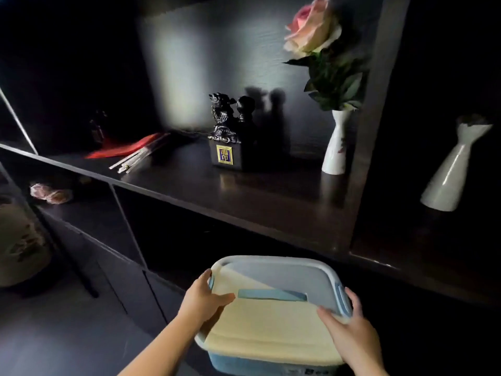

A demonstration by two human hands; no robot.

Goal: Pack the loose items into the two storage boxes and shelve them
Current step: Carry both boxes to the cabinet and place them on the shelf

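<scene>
Lidded and packed, the storage box (273,308) sits below the shelf (217,196), both hands' grip holding its sides, shelving still left.

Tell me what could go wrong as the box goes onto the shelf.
1. The statue and vase stand on the shelf; the box could knock them over.
2. Left hand and right hand grip only the box's sides; it might slip.
</scene>
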